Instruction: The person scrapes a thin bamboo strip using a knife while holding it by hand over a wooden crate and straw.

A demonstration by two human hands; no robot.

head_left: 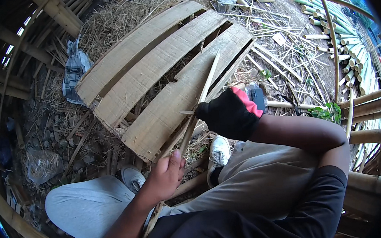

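A long, pale bamboo strip (209, 78) runs slantwise from my lap toward the slatted wooden bench top, its far end over the nearest plank. My bare left hand (164, 175) is closed around the strip's near part, thumb along it. Farther up, my right hand (231, 115), in a black and red glove, is closed against the strip. A short, thin knife blade (187, 112) juts out leftward from the gloved fist and lies across the strip; its handle is hidden in the glove.
The wooden slatted top (160, 83) stands before my knees, with gaps between planks. Straw (115, 32) and bamboo scraps litter the ground. A crumpled plastic sack (76, 72) lies at left, cut bamboo poles (350, 59) are stacked far right, and a phone-like dark object (257, 98) sits beyond my right wrist.
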